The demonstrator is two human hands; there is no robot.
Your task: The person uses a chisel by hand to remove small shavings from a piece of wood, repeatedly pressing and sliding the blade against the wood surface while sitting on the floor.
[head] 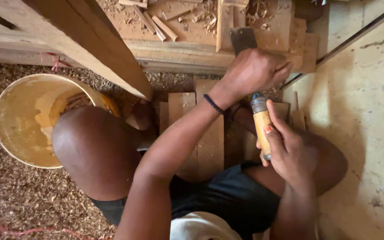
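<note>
2 hands [263, 106]: 1 chisel [262, 126], 1 blade [243, 40]; 1 bucket [12, 129] nearby.

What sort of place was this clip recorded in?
Most likely a woodworking shop. Sawdust and shavings cover the floor, and short boards and offcuts lie about. The right hand holds a wooden-handled chisel, and the left hand grips its blade end.

A yellow plastic bucket [21, 120] is seen standing on a floor strewn with wood shavings [14, 200]. A slanted timber beam [90, 44] is seen above it. Short flat boards [210, 142] are laid side by side, and offcuts [156, 24] are scattered on the bench.
</note>
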